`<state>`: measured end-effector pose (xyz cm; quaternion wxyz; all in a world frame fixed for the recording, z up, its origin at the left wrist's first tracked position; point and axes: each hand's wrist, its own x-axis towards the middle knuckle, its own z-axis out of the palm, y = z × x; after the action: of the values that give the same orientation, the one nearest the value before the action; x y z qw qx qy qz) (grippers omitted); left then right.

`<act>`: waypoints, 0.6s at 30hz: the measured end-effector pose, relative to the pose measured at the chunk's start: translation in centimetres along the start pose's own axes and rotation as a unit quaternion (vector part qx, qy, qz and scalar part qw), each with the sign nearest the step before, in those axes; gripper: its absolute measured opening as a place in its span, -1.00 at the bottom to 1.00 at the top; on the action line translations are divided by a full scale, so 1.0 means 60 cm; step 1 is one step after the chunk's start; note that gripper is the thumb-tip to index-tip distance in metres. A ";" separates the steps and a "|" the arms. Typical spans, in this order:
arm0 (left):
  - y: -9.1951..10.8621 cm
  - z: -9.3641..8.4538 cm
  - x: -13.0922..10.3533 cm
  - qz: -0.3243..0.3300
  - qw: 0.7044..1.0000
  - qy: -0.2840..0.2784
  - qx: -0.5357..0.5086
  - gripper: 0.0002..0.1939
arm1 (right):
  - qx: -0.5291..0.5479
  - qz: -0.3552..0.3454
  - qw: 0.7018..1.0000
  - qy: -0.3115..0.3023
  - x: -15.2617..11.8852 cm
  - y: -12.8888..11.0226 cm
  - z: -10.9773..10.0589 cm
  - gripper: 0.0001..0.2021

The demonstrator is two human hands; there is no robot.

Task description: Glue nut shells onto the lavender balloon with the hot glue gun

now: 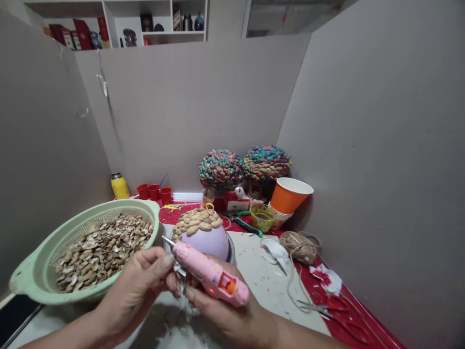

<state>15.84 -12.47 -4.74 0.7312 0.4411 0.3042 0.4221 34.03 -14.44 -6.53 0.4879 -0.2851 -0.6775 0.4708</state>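
My right hand (232,310) is wrapped round a pink hot glue gun (203,266), whose metal nozzle points up and to the left. A small orange light glows on its side. Close below the nozzle, my left hand (145,281) is closed in a pinch; what its fingers hold, if anything, is hidden. Behind the gun a lilac ball (207,242), like a balloon, sits in a metal bowl (231,249). Peanut shells (199,220) cover the ball's upper part in rows, leaving the front bare. The gun hides part of the ball and bowl.
A green colander (31,276) full of shells stands left. Two colourful shell-covered domes (220,169) stand at the back, near red cups (166,195) and a yellow bottle (119,186). On the right are an orange paper bucket (288,196), twine (300,247), scissors (327,308) and pliers (247,226).
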 end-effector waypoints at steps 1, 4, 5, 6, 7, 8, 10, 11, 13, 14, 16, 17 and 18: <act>0.007 0.000 0.000 0.012 1.000 0.004 0.003 -0.70 | 0.016 0.007 1.000 0.000 0.000 0.003 0.002 -0.79; 0.013 -0.002 0.001 0.003 1.000 0.013 0.015 -0.72 | 0.073 0.031 0.996 0.048 -0.002 0.008 0.003 -0.77; 0.009 -0.003 0.001 -0.005 1.000 0.017 0.019 -0.72 | 0.088 0.034 0.993 0.067 -0.003 0.010 0.003 -0.76; 0.004 -0.003 0.002 -0.013 0.999 0.021 0.023 -0.72 | 0.097 0.035 0.991 0.082 -0.004 0.012 0.003 -0.76; -0.001 -0.003 0.002 -0.018 0.999 0.023 0.025 -0.71 | 0.100 0.031 0.990 0.095 -0.005 0.014 0.003 -0.75; -0.007 -0.003 0.003 -0.022 0.999 0.025 0.026 -0.71 | 0.100 0.023 0.989 0.103 -0.006 0.017 0.003 -0.75; -0.018 0.000 0.005 -0.029 0.999 0.019 0.021 -0.69 | 0.103 0.014 0.990 0.098 -0.009 0.025 0.005 -0.72; -0.022 0.002 0.007 -0.033 0.999 0.015 0.016 -0.69 | 0.109 0.016 0.990 0.089 -0.009 0.030 0.006 -0.71; -0.029 0.005 0.009 -0.046 0.999 0.005 0.004 -0.69 | 0.102 0.023 0.992 0.071 -0.011 0.037 0.006 -0.71; -0.031 0.005 0.010 -0.053 0.999 0.003 -0.001 -0.70 | 0.084 0.024 0.994 0.070 -0.011 0.039 0.005 -0.74; -0.037 0.005 0.012 -0.065 0.998 0.005 -0.007 -0.70 | 0.034 0.015 0.996 0.081 -0.010 0.039 0.002 -0.79; -0.039 0.004 0.012 -0.069 0.998 0.007 -0.010 -0.70 | 0.014 0.009 0.996 0.084 -0.010 0.037 0.000 -0.81; -0.041 0.003 0.013 -0.073 0.997 0.009 -0.013 -0.70 | 0.000 0.002 0.997 0.083 -0.009 0.034 -0.001 -0.82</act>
<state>17.18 -12.48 -6.96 0.7630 0.4046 0.3363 0.3755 34.15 -14.08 -8.60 0.5419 -0.3241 -0.6340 0.4464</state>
